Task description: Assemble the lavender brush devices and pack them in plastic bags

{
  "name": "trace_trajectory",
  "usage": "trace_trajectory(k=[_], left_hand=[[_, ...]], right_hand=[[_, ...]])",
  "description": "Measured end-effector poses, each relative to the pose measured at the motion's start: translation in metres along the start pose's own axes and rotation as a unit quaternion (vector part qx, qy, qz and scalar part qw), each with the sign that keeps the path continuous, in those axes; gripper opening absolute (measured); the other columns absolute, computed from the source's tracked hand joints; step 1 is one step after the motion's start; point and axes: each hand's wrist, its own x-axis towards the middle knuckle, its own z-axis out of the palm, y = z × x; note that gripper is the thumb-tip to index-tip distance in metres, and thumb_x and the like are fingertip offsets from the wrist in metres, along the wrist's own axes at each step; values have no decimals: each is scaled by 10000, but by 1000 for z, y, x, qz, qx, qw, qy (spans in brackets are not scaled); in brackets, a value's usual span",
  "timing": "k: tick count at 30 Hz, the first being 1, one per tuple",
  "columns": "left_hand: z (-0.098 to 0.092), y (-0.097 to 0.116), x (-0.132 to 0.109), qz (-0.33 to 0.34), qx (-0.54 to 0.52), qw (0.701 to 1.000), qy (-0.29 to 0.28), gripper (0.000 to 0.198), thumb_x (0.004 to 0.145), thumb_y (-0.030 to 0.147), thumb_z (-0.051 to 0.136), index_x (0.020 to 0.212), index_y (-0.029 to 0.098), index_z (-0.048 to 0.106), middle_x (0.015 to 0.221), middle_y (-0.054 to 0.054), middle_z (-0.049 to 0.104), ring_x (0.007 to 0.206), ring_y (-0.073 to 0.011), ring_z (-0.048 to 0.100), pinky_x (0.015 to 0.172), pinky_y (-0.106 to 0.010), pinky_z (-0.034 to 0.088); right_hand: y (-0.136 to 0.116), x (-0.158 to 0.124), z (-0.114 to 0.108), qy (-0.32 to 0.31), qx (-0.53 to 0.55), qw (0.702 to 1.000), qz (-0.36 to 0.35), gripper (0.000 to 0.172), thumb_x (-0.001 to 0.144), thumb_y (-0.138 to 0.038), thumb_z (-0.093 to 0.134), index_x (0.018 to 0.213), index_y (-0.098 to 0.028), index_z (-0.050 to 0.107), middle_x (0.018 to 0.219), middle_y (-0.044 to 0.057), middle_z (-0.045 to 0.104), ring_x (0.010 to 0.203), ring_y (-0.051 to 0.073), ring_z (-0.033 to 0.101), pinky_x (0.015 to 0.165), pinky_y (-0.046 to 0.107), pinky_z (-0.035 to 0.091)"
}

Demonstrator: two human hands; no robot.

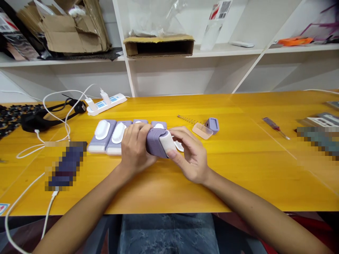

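My left hand (pixel 136 144) is closed around a purple plastic housing (pixel 155 143), held above the table in front of me. On the housing's right end sits a white ribbed piece (pixel 168 143). My right hand (pixel 193 155) grips that piece between thumb and fingers. Behind my hands, several similar purple units (pixel 110 135) with white oval tops lie in a row, partly hidden by my left hand. A white rounded part (pixel 179 145) shows partly behind my right fingers. Farther back lie a thin coil spring (pixel 186 119), a translucent peach cup (pixel 202 131) and a small purple box-shaped part (pixel 212 125).
A blurred-out dark phone (pixel 66 165) with a white cable lies at left. Behind it are a black headset (pixel 39 118) and a white power strip (pixel 107 104). A screwdriver (pixel 275 127) lies at right. White shelves (pixel 169 76) holding cardboard boxes border the table's back.
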Motion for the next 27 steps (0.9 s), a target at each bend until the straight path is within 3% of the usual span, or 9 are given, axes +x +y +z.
trace_trajectory(k=[5, 9, 11, 17, 27], left_hand=[[1, 0, -1, 5, -12, 1000, -1, 620, 824, 321, 764, 1388, 243, 519, 1174, -154, 719, 1027, -350, 686, 909, -481, 542], [-1, 1, 3, -8, -37, 999, 18, 607, 818, 294, 783, 1366, 233, 529, 1161, -144, 715, 1023, -332, 686, 909, -465, 556], [-2, 1, 4, -15, -38, 999, 19, 604, 819, 311, 789, 1361, 228, 533, 1164, -146, 710, 1034, -335, 686, 921, -471, 557], [2, 2, 1, -12, -31, 999, 6, 592, 807, 259, 761, 1351, 241, 527, 1157, -134, 724, 1023, -327, 693, 895, -451, 537], [3, 0, 0, -4, -27, 1000, -4, 567, 845, 329, 782, 1343, 227, 531, 1139, -145, 730, 992, -327, 683, 884, -457, 540]], right_hand=[[6, 1, 1, 0, -2, 1000, 6, 356, 1022, -373, 768, 1344, -226, 724, 1193, 120, 737, 1032, 266, 695, 866, 453, 614], [25, 4, 0, 129, 49, 982, 129, 177, 1075, -351, 696, 1169, -227, 778, 1019, 62, 768, 863, 202, 724, 766, 380, 609], [30, 6, 0, 159, 57, 973, 157, 177, 1075, -370, 697, 1121, -221, 781, 964, 46, 772, 777, 181, 705, 709, 356, 597], [13, 5, 1, 80, 21, 994, 65, 193, 1088, -341, 673, 1207, -246, 792, 1100, 85, 784, 1022, 244, 742, 838, 422, 617], [9, 3, -2, 46, 17, 999, -2, 207, 1080, -234, 681, 1265, -235, 771, 1096, 84, 756, 1002, 235, 714, 832, 415, 597]])
